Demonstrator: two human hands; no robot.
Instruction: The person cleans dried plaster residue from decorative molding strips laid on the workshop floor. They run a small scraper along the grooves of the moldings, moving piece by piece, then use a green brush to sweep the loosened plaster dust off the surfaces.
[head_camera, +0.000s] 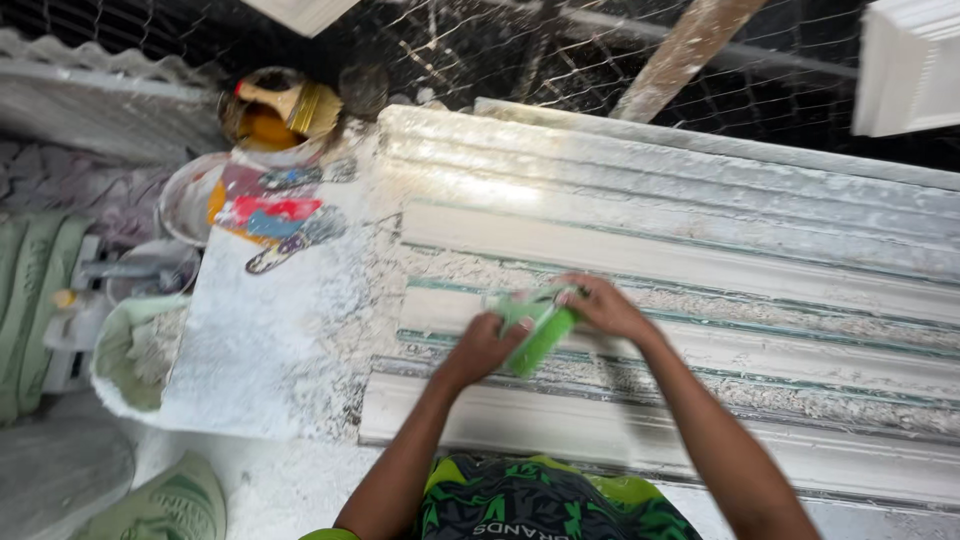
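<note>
A long white plaster moulding (700, 250) with ridges and green-edged grooves lies across a dusty workbench. Both hands hold a green scraping tool (540, 335) against a groove near the moulding's left end. My left hand (482, 345) grips its lower end, fingers closed around it. Over its upper end curls my right hand (603, 303). White plaster crumbs lie along the grooves around the tool.
A tin (275, 105) with a brush stands at the back left, beside a colourful plastic packet (268, 215). A sack of white powder (135, 355) sits at the left. A wooden pole (685, 50) leans at the back; wire mesh is behind it.
</note>
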